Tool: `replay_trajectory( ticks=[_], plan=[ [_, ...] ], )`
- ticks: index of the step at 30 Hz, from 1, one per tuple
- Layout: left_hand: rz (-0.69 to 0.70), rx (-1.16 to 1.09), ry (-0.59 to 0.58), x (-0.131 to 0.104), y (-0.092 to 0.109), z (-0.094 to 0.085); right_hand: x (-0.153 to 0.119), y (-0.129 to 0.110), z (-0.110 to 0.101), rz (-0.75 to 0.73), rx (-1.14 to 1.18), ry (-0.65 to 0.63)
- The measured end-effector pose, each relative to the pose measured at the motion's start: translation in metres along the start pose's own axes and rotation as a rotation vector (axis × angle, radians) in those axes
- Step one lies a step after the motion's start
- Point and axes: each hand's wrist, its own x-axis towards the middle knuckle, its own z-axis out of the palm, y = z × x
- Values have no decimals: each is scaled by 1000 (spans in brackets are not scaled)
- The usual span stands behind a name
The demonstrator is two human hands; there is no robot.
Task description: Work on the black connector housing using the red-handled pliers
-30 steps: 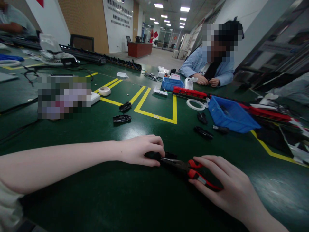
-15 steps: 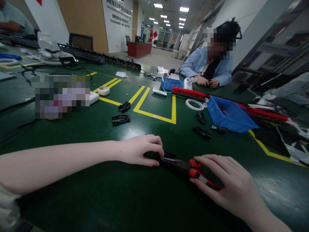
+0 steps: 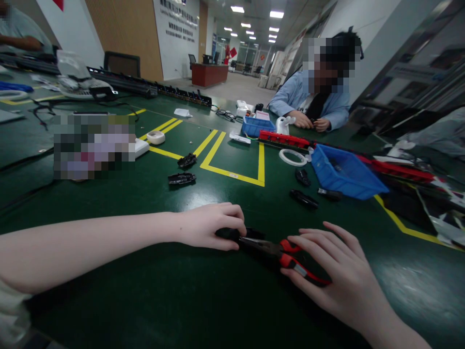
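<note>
presently, work on a small dark part [image 3: 228, 233] is appearing to be under way rather than complete. the left hand [image 3: 210, 225] is covering much of that part, so the view is not confirming what is done to it or what is left. two black parts, one farther [image 3: 187, 161] and one nearer [image 3: 181, 179], are lying loose on the bench [image 3: 163, 295] beyond the left forearm. three more, a short one [image 3: 302, 177], a long one [image 3: 304, 198] and a slim one [image 3: 329, 194], are lying beside the blue bin [image 3: 358, 186]. neither hand is touching these five, and whether they are awaiting work or are already finished, this inspector is not able to tell.

as to position, the dark part is sitting inside the left grip, low at the bench, with thumb and fingers closing around it. the right grip is holding the pliers [image 3: 267, 247] by their red handles, thumb on the near handle, fingers about the far one, and the handles are standing apart. the nose is pointing toward the left hand and its tip is meeting or nearly meeting the dark part; whether it is biting on anything is not showing clearly.
</note>
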Motion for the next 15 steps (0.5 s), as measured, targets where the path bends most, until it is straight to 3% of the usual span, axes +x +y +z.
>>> replay_trajectory(
  ticks=[15],
  plan=[
    [2,2,-1,0,0,0,0,8,-6,-57,-72,11]
  ],
)
